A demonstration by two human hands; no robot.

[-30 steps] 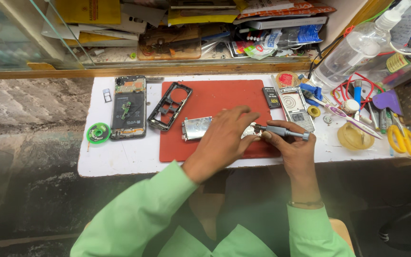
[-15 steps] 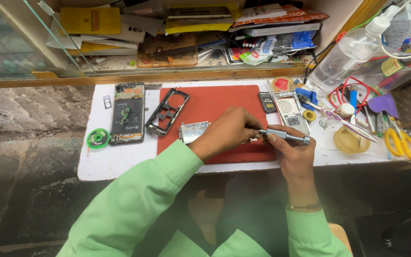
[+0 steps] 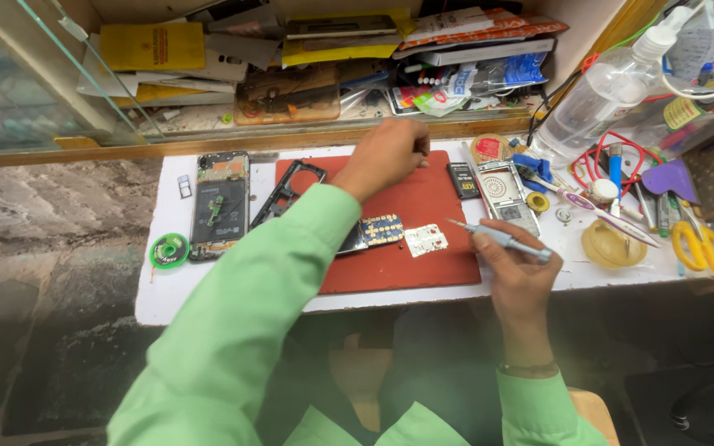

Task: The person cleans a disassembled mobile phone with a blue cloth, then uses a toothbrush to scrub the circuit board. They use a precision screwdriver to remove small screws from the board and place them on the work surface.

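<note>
We judge this a pause in stripping the phone: our right hand (image 3: 516,268) grips a screwdriver (image 3: 497,238), tip just beside the small board (image 3: 426,239), while our left hand's (image 3: 386,157) fingers curl shut, holding nothing we can see, beyond the keypad (image 3: 381,230).

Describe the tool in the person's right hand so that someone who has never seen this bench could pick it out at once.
Find the red mat on the white bench. At its right edge the right hand holds a slim grey screwdriver, tip toward the mat. Unlike the yellow-handled scissors nearby, it is a single thin shaft.

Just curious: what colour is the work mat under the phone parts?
Red mat, seen clearly in the head view.
</note>
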